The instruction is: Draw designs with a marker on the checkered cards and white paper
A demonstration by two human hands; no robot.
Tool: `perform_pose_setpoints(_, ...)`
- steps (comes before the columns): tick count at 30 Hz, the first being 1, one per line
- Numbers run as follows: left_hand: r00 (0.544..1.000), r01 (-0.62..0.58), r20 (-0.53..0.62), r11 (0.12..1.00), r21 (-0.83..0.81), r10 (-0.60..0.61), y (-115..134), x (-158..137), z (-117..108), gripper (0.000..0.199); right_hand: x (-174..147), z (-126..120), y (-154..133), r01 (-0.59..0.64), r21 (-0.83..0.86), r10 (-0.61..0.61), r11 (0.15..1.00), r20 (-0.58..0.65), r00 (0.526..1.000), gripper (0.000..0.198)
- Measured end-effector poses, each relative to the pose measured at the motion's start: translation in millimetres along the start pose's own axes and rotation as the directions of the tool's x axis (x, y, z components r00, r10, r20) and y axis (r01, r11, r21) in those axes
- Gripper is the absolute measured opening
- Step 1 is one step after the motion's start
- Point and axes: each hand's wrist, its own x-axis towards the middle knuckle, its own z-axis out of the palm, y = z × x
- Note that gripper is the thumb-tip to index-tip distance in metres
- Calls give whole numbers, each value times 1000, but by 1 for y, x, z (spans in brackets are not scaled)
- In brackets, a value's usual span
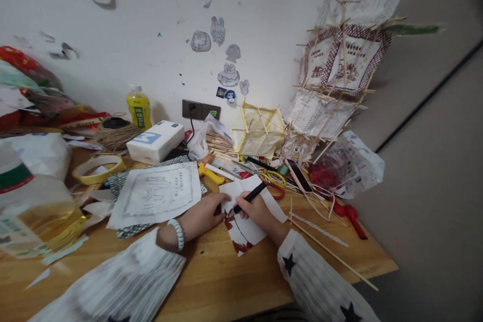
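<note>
My right hand (254, 209) grips a black marker pen (252, 196), its tip down on a sheet of white paper (260, 226). Dark red-brown patches and a thin dark line mark the left and lower parts of this sheet. My left hand (206, 215) rests at the sheet's left edge, thumb and forefinger apart, steadying the paper against the table. A pale beaded bracelet (176, 234) circles my left wrist. Left of that hand lies another sheet with line drawings (158, 193), over a dark patterned piece. A yellow glue gun (211, 173) lies just behind my left hand.
Paper-covered stick frames (339, 65) rise at the back right. A phone (299, 176), red-handled scissors (277, 190), thin sticks (339, 259) and a red spoon-like piece (354, 221) lie right. Left are a tape roll (98, 168), tissue box (155, 142) and large oil bottle (37, 211).
</note>
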Motion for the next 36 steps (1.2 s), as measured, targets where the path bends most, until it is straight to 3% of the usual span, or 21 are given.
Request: perform_pose_setpoints(36,999,25,20,1000,16,-25,1,0,-3,38,-2,-1,-11,-17,-7,17,1000,-24,1000,22)
